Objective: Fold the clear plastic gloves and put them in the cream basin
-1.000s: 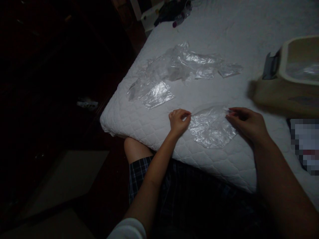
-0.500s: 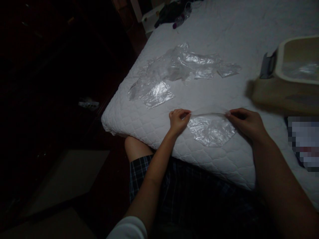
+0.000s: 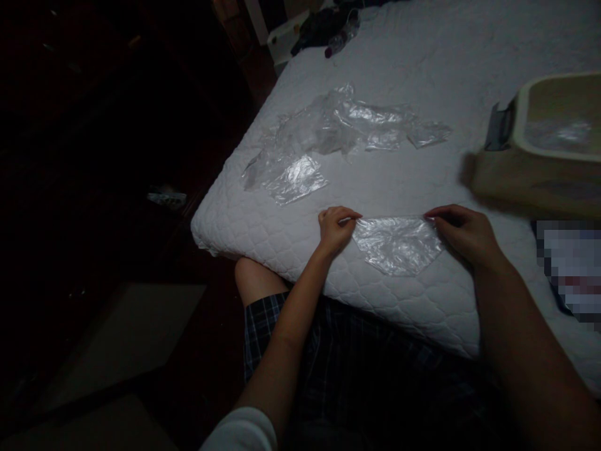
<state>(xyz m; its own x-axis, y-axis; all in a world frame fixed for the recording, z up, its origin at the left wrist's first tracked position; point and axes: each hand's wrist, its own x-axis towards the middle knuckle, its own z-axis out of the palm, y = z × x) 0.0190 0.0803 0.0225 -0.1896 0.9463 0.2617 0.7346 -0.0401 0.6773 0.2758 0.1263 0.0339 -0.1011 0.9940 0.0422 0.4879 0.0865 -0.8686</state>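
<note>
A clear plastic bag (image 3: 399,245) lies flat on the white quilted mattress (image 3: 404,181), its straight top edge stretched between my two hands. My left hand (image 3: 337,229) pinches the bag's upper left corner between thumb and fingers. At the upper right corner, my right hand (image 3: 462,230) pinches it the same way. Beyond my hands, several crumpled clear plastic bags (image 3: 300,178) are spread in a loose heap.
A beige plastic bin (image 3: 530,178) with clear plastic inside is at the right. Below it lies a blurred-out item (image 3: 573,269). A bottle (image 3: 342,41) and dark cloth (image 3: 319,28) sit at the mattress's far edge.
The loose layer standing above the bag's top edge is gone from there, and the edge is now straight. Both hands remain nearly in place. The bin appears slightly farther left in view.
</note>
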